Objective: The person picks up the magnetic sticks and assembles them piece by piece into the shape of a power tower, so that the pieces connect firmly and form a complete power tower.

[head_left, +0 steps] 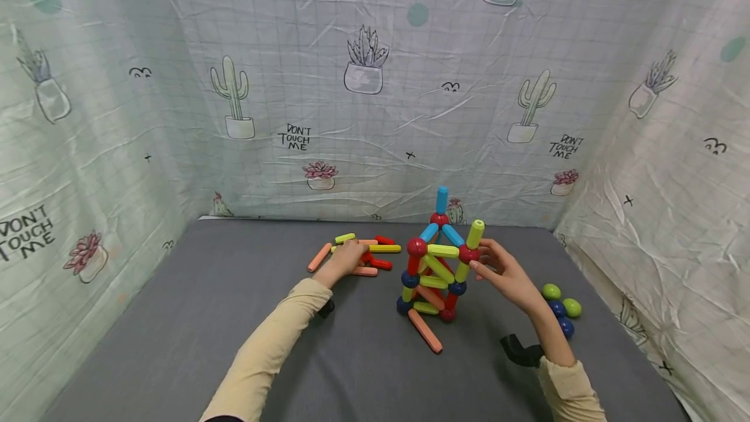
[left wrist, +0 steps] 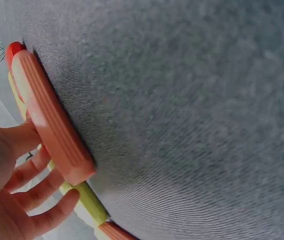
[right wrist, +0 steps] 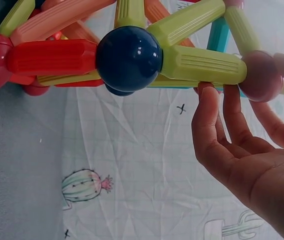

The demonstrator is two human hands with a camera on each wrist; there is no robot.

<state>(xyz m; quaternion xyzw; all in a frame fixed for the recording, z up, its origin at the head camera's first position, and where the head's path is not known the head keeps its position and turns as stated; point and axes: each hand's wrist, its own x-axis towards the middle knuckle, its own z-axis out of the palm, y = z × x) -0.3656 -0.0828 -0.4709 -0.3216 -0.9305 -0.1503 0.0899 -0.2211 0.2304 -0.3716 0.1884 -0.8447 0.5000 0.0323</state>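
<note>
Walled on three sides by wrinkled pale cloth (head_left: 422, 38) with cactus prints. Floored by a matte grey tabletop (head_left: 234, 337). Built up right of centre into a stick-and-ball structure (head_left: 433, 282). Pinched at its upper red ball (head_left: 469, 253) between thumb and fingertips of the right hand (head_left: 506, 275). Reaching into loose sticks (head_left: 383, 249) with the left hand (head_left: 346, 258), fingers spread; impossible to tell whether pinching any. Dotted near the right edge with green and blue balls (head_left: 556, 308).

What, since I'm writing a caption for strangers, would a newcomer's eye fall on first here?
Probably the colorful stick-and-ball tower, standing right of center on the gray table, with the right hand holding a red ball high on its right side. Next, perhaps, the loose sticks farther left, with the left hand in among them. Behind it all hangs a pale cloth printed with potted cacti and "DON'T TOUCH ME".
</note>
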